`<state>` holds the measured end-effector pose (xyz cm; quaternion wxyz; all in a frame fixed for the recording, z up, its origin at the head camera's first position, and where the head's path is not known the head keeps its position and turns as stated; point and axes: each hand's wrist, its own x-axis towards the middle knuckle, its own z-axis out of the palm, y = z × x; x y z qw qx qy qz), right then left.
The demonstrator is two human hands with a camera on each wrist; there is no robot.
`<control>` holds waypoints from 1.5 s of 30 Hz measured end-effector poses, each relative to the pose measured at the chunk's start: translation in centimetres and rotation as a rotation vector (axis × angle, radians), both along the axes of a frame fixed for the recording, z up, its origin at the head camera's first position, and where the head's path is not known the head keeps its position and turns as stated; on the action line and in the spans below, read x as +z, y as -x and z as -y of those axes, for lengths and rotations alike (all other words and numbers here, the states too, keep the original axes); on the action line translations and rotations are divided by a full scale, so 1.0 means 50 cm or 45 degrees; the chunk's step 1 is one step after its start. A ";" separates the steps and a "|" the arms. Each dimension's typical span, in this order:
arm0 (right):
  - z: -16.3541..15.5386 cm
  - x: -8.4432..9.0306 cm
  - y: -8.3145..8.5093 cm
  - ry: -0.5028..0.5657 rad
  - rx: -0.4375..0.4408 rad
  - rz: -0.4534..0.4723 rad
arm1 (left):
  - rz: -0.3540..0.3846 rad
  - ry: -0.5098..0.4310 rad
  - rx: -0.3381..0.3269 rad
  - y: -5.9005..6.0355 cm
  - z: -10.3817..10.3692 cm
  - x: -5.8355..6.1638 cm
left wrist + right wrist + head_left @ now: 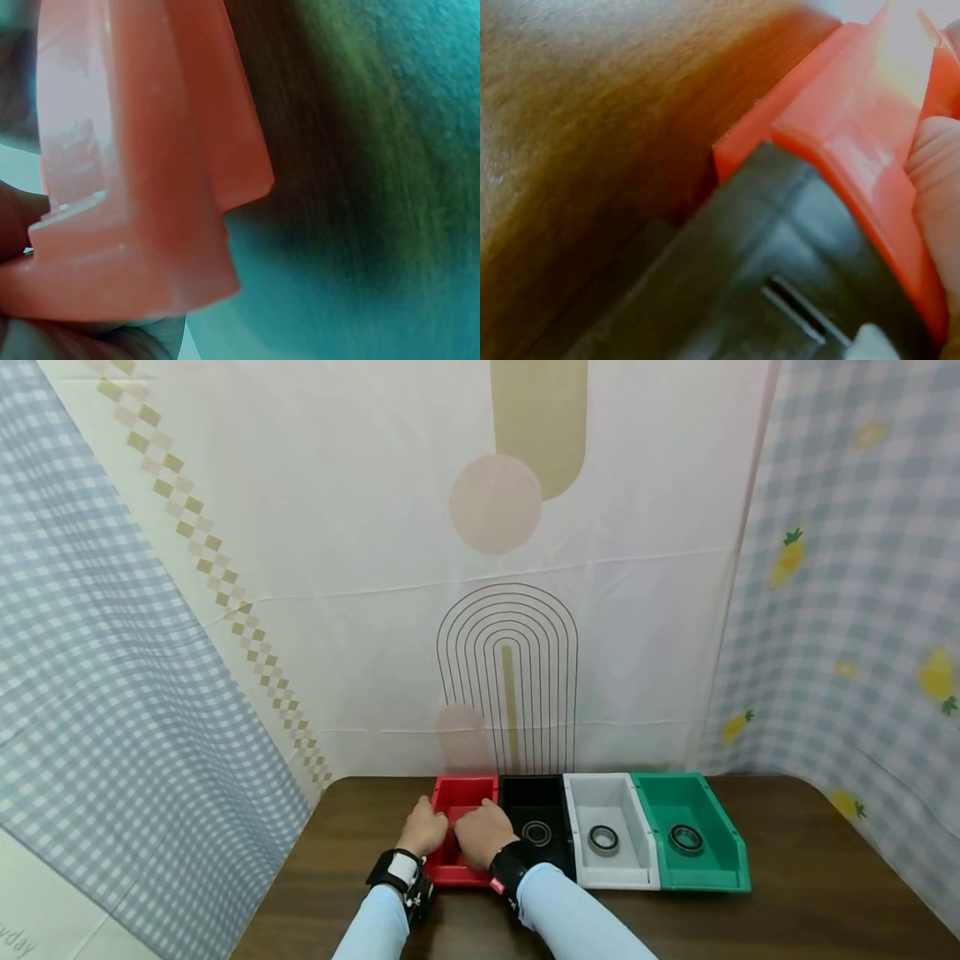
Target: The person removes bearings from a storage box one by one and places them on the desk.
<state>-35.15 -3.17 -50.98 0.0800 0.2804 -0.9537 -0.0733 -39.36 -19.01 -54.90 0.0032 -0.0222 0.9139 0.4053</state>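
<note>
Four plastic bins side by side on dark wooden table (787, 893): red plastic bin (465, 795) at left end, then black bin (536, 802), white bin (611, 797), green bin (693, 802). Left hand (422, 829) curled on red bin's left wall, right hand (483, 837) gripping its right wall. Metal bearing rings (603, 839) already in other three; red bin's contents hidden.

The head camera looked down from afar; both wrist cameras sat close, sharing the red bin (465, 797).
</note>
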 end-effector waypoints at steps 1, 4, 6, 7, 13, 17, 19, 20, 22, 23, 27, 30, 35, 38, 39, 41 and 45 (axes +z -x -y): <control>0.002 0.000 0.001 -0.002 -0.006 -0.007 | 0.008 -0.006 0.004 -0.009 -0.003 0.012; 0.006 -0.005 0.003 -0.010 -0.016 -0.008 | 0.019 -0.044 0.019 -0.037 -0.015 0.047; 0.007 -0.006 0.004 -0.014 -0.017 0.006 | 0.034 -0.026 0.032 -0.046 -0.020 0.055; 0.008 -0.007 0.004 -0.015 -0.016 0.012 | 0.038 -0.016 0.036 -0.049 -0.021 0.057; 0.006 -0.009 0.006 -0.007 -0.017 0.037 | 0.055 -0.017 0.047 -0.049 -0.025 0.056; 0.005 -0.010 0.008 0.003 0.000 0.035 | 0.051 -0.026 0.053 -0.048 -0.026 0.058; 0.003 -0.011 0.008 0.005 0.004 0.027 | 0.044 -0.028 0.050 -0.048 -0.027 0.060; 0.003 -0.012 0.008 0.003 0.005 0.022 | 0.038 -0.025 0.051 -0.048 -0.027 0.061; 0.002 -0.014 0.009 0.005 0.006 0.014 | 0.036 -0.028 0.047 -0.047 -0.027 0.061; 0.002 -0.015 0.009 0.009 0.006 0.014 | 0.037 -0.033 0.045 -0.047 -0.027 0.061; 0.002 -0.015 0.009 0.039 0.015 0.027 | 0.017 -0.028 0.043 -0.038 -0.021 0.047; 0.000 -0.015 0.007 0.058 0.021 0.023 | 0.002 -0.021 0.051 -0.026 -0.015 0.031; -0.003 -0.009 0.001 0.070 0.032 -0.009 | -0.021 0.027 0.064 0.021 0.002 -0.031; -0.005 -0.001 -0.004 0.070 0.034 -0.019 | -0.033 0.041 0.060 0.033 0.005 -0.042; -0.005 0.001 -0.006 0.071 0.033 -0.021 | -0.031 0.028 0.064 0.029 0.003 -0.035; -0.005 0.002 -0.007 0.071 0.031 -0.018 | -0.034 -0.016 0.065 0.004 -0.006 -0.003; -0.004 -0.002 -0.004 0.076 0.040 -0.029 | -0.062 -0.059 0.048 -0.025 -0.012 0.026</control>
